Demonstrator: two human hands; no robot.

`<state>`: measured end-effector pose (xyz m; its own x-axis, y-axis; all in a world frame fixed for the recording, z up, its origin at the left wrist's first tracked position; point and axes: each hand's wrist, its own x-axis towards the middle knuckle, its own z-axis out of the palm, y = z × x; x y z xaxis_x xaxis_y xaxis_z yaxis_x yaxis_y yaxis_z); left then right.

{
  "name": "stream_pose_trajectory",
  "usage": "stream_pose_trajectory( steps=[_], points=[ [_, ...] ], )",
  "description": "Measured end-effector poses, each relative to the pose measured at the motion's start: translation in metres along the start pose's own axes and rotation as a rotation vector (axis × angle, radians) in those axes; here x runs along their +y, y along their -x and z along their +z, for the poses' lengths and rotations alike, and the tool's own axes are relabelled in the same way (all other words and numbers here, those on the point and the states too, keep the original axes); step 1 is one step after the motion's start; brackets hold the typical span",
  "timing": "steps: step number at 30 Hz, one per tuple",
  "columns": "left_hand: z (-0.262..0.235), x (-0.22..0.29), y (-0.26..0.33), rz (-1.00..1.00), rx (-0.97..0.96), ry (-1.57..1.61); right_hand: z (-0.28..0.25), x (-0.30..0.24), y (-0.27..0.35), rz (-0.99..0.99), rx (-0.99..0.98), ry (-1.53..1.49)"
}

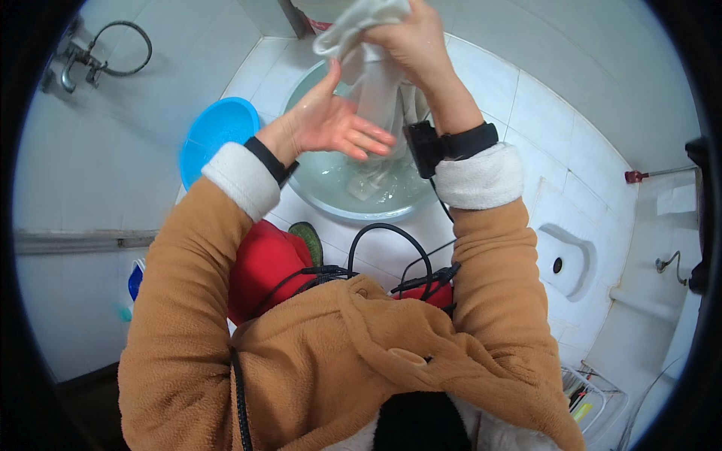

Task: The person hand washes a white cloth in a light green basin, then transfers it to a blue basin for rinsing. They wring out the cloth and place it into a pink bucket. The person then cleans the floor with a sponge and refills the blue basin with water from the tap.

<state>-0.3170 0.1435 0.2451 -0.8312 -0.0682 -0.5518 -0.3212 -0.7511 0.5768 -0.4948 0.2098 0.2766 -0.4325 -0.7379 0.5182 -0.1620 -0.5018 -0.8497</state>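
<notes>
A wet white cloth (374, 86) hangs from my right hand (412, 39), which grips it high over a large pale basin (331, 208). Its lower end trails down into the water (398, 188). My left hand (329, 122) is open beside the cloth, palm showing and fingers stretched toward the right, over the basin's left part. Whether the left fingertips touch the cloth I cannot tell. Each wrist wears a black band. The cloth's exact kind does not show.
A bright blue basin (218, 131) stands left of the large one. A wall tap (71, 71) is at the upper left, a squat toilet (564, 263) at the right. Black cables (391, 229) loop before my body. A white wire basket (594, 402) sits at the lower right.
</notes>
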Motion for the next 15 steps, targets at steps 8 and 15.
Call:
stream_pose_trajectory(
  steps=[8, 15],
  points=[
    [-0.021, 0.006, -0.022, 0.761, -0.482, -0.005, 0.048, -0.019, 0.048, -0.623, -0.199, 0.447],
    [-0.047, 0.006, -0.043, 0.439, -0.015, 0.181, -0.002, 0.035, 0.113, 0.078, -0.211, -0.069]
  ],
)
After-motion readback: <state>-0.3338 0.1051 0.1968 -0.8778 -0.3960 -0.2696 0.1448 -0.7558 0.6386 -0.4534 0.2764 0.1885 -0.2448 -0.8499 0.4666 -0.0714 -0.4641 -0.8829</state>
